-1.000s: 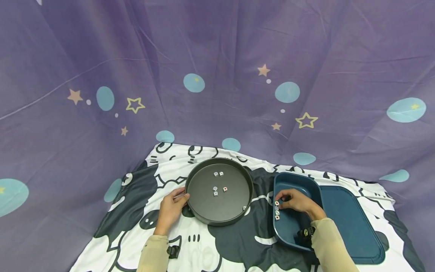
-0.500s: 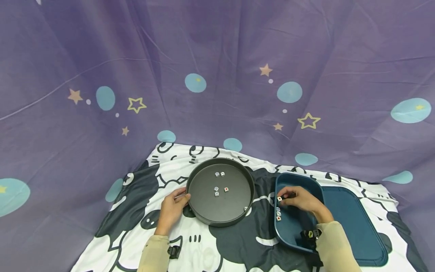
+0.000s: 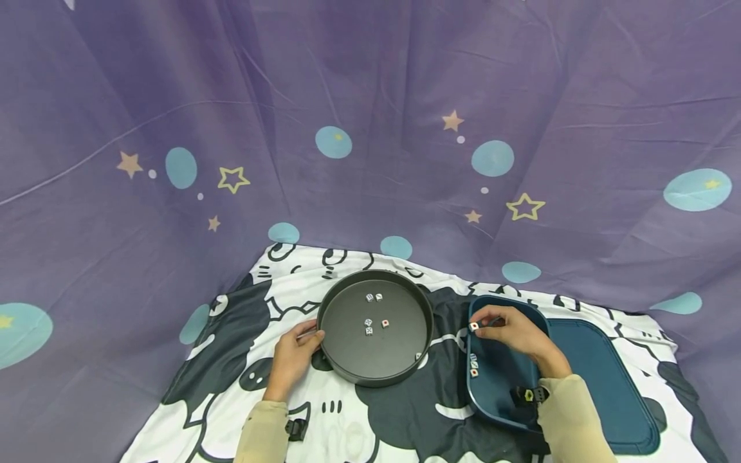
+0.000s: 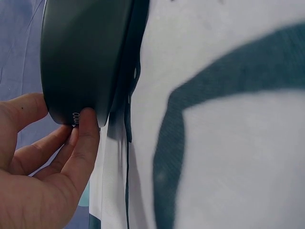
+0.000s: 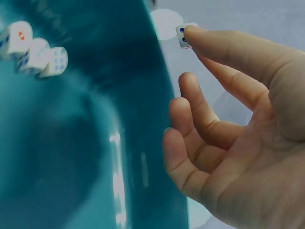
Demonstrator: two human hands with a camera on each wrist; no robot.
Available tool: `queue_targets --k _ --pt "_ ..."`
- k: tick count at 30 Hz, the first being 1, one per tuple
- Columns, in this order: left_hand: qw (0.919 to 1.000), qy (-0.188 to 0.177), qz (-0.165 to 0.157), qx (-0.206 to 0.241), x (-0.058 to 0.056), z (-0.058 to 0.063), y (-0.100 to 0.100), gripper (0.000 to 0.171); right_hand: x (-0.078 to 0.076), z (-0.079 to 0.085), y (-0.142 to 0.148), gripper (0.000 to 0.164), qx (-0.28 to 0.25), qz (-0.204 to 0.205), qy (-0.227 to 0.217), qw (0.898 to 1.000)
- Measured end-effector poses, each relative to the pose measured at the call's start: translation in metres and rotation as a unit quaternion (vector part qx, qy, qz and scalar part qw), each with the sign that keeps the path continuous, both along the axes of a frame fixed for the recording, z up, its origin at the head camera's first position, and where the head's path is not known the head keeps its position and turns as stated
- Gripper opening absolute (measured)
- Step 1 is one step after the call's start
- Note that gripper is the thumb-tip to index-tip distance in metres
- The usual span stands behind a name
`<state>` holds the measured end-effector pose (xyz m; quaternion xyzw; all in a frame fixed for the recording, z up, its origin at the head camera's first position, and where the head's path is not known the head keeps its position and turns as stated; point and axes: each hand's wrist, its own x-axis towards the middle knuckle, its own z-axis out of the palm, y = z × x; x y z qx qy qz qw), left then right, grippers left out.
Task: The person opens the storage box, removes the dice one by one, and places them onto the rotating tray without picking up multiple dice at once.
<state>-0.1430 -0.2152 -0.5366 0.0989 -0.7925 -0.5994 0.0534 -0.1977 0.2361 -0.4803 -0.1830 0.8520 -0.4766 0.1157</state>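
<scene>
My left hand (image 3: 293, 357) holds the left side of a round dark grey pan (image 3: 347, 366), thumb at the rim. In the left wrist view its fingertips pinch the pan's outer wall (image 4: 86, 57). Several white dice lie scattered in the pan, among them one die with a red pip (image 3: 385, 323). Over the left part of a blue rectangular box, my right hand (image 3: 512, 331) pinches a white die (image 5: 182, 37) between thumb and index finger, the other fingers loosely bent. Three more dice (image 5: 34, 56) stand in a row inside the box.
The blue box (image 3: 492, 411) stands right of the pan, and a flat blue lid (image 3: 608, 386) lies beside it at the right. Both rest on a black-and-white patterned cloth (image 3: 324, 418). A purple curtain (image 3: 370, 193) hangs behind.
My right hand has picked a die off the end of the row in the box and lifted it slightly away. My left hand stays on the pan.
</scene>
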Motion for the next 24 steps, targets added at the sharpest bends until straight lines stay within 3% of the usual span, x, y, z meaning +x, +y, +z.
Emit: queue_targets --k 7,24 --pt "1.0 0.002 0.001 0.002 0.001 0.0 -0.001 0.034 -0.006 0.015 -0.021 0.02 -0.01 0.004 -0.024 1.0" --pt "1.0 0.002 0.003 -0.001 0.0 -0.001 -0.001 0.034 -0.037 0.041 -0.085 0.021 -0.038 0.053 -0.014 0.998"
